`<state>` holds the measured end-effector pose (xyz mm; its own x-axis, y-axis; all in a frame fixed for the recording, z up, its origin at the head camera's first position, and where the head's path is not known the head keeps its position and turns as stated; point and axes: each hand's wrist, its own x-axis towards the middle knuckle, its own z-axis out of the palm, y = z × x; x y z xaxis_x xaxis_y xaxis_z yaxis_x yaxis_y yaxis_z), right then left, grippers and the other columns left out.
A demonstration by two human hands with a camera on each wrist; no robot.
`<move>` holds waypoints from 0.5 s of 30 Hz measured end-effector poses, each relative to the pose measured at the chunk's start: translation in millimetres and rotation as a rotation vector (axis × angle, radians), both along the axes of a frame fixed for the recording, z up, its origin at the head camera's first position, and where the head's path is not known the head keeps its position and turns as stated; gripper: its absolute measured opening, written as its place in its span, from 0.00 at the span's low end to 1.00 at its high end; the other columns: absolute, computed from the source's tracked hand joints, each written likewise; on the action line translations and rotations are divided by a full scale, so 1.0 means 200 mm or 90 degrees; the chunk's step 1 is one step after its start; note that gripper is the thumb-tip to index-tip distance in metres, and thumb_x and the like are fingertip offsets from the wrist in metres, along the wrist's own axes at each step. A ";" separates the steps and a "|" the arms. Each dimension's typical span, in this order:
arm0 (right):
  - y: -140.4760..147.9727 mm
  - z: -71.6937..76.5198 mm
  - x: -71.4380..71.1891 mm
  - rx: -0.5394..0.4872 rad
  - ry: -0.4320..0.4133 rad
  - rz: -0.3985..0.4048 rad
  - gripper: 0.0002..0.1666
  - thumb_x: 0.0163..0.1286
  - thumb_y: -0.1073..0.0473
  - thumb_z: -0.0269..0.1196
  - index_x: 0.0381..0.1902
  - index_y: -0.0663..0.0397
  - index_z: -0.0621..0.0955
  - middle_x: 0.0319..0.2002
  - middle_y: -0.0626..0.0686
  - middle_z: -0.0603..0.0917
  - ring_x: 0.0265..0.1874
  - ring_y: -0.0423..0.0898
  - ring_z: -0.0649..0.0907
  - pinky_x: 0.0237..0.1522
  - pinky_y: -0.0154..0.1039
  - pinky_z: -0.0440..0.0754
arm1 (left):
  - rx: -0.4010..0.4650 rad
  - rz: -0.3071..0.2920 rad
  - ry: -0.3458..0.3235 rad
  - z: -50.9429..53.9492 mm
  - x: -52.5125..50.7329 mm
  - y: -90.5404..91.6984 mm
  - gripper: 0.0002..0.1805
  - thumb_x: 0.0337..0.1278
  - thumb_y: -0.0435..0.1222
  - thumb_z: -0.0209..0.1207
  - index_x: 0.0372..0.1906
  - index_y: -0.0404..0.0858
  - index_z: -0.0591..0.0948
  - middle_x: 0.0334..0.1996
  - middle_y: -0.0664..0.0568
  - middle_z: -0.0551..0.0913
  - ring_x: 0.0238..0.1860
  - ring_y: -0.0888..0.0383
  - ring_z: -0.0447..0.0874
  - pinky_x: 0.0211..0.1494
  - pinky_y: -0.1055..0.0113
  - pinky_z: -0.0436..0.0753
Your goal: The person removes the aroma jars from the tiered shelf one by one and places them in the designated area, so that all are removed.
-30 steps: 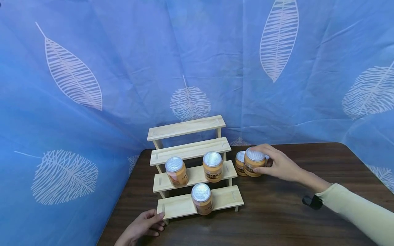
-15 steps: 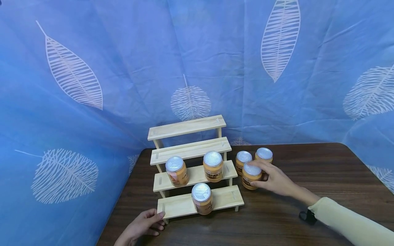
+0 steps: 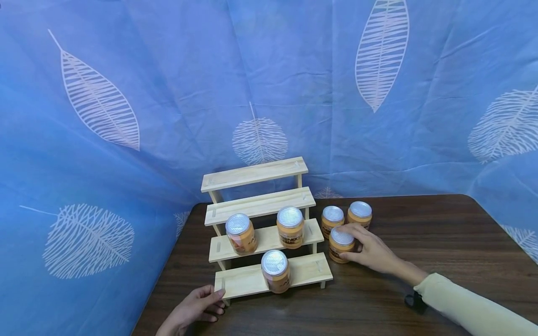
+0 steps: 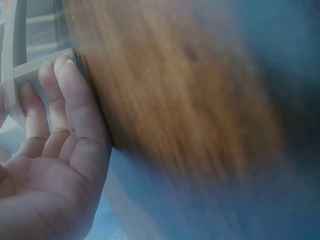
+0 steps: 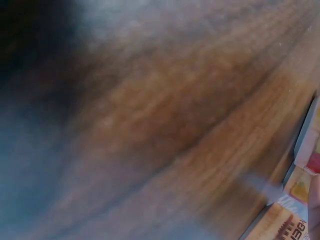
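Observation:
My left hand (image 3: 197,305) grips the front left corner of a four-step wooden display rack (image 3: 235,283), thumb on top of the lowest step. In the left wrist view, the fingers of that hand (image 4: 55,150) reach behind the rack's leg. My right hand (image 3: 371,249) holds an orange jar (image 3: 339,249) with a silver lid, thumb at its front and fingers at the lid. This jar appears upright, right of the rack. On the rack, one jar (image 3: 275,273) stands on the lowest step. Two more, a left jar (image 3: 240,235) and a right jar (image 3: 290,228), stand one step higher.
Behind the held jar, two similar jars stand on the dark wooden table (image 3: 399,298): a left one (image 3: 332,219) and a right one (image 3: 359,214). A blue leaf-print cloth (image 3: 176,93) hangs behind and beside the table.
My right hand has brought the held jar toward me and down, away from the two jars behind, uncovering the right one. My left hand has stayed on the rack.

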<state>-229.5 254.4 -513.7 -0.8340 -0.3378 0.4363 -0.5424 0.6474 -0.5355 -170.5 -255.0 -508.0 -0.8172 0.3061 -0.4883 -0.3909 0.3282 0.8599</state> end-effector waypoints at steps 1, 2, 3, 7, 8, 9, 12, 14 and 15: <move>0.00 0.00 0.00 -0.001 0.000 0.000 0.41 0.55 0.54 0.78 0.66 0.41 0.75 0.60 0.50 0.77 0.41 0.33 0.75 0.29 0.32 0.78 | 0.000 0.000 0.000 0.00 0.00 0.00 0.21 0.69 0.55 0.58 0.38 0.40 0.78 0.34 0.53 0.85 0.34 0.62 0.86 0.37 0.66 0.86; 0.00 -0.01 0.00 -0.001 0.001 -0.001 0.41 0.55 0.54 0.78 0.66 0.41 0.75 0.60 0.50 0.77 0.41 0.34 0.75 0.29 0.32 0.78 | 0.000 0.000 -0.001 0.00 0.00 0.00 0.21 0.69 0.55 0.58 0.38 0.39 0.78 0.34 0.53 0.85 0.34 0.62 0.86 0.37 0.66 0.86; 0.00 -0.01 0.00 -0.001 0.001 -0.002 0.41 0.55 0.54 0.78 0.66 0.41 0.75 0.60 0.50 0.77 0.41 0.34 0.75 0.29 0.32 0.78 | 0.000 0.000 -0.001 0.00 0.00 0.00 0.21 0.69 0.55 0.58 0.38 0.39 0.78 0.34 0.53 0.85 0.34 0.62 0.86 0.38 0.66 0.86; 0.00 -0.01 0.00 0.006 0.000 -0.004 0.42 0.56 0.53 0.78 0.67 0.40 0.75 0.61 0.50 0.77 0.41 0.34 0.75 0.29 0.31 0.78 | -0.005 0.002 -0.002 0.00 0.00 0.00 0.21 0.70 0.54 0.57 0.38 0.39 0.78 0.34 0.53 0.84 0.34 0.62 0.86 0.38 0.66 0.86; 0.00 -0.02 0.00 0.008 0.000 -0.005 0.42 0.56 0.53 0.78 0.67 0.40 0.74 0.61 0.50 0.76 0.41 0.34 0.75 0.29 0.30 0.78 | -0.007 0.002 -0.002 0.00 0.00 0.00 0.21 0.70 0.54 0.57 0.38 0.39 0.78 0.34 0.53 0.84 0.34 0.62 0.86 0.38 0.66 0.86; 0.00 -0.02 -0.01 0.009 -0.001 -0.005 0.42 0.56 0.53 0.78 0.68 0.39 0.74 0.61 0.50 0.76 0.41 0.34 0.76 0.29 0.30 0.77 | -0.008 0.003 -0.002 0.00 0.00 0.00 0.20 0.70 0.54 0.57 0.38 0.40 0.78 0.34 0.53 0.84 0.34 0.61 0.86 0.38 0.65 0.86; 0.00 -0.02 -0.01 0.012 -0.002 -0.004 0.42 0.56 0.53 0.78 0.68 0.39 0.74 0.61 0.49 0.76 0.41 0.35 0.76 0.30 0.29 0.78 | -0.013 0.003 -0.002 -0.01 0.00 0.00 0.20 0.71 0.53 0.56 0.37 0.40 0.78 0.34 0.53 0.85 0.35 0.61 0.86 0.38 0.65 0.86; 0.01 -0.01 0.00 0.013 -0.002 -0.002 0.42 0.56 0.53 0.78 0.68 0.38 0.74 0.61 0.49 0.76 0.42 0.35 0.76 0.30 0.30 0.78 | -0.015 0.003 -0.003 -0.01 0.00 0.00 0.20 0.72 0.53 0.55 0.37 0.40 0.78 0.34 0.53 0.85 0.35 0.61 0.86 0.39 0.64 0.86; 0.01 -0.01 0.00 0.014 -0.004 -0.002 0.43 0.56 0.53 0.78 0.68 0.38 0.74 0.61 0.49 0.76 0.42 0.35 0.76 0.30 0.30 0.78 | -0.015 0.003 -0.003 -0.01 0.00 0.01 0.20 0.72 0.53 0.55 0.37 0.40 0.78 0.34 0.53 0.85 0.35 0.61 0.86 0.39 0.64 0.86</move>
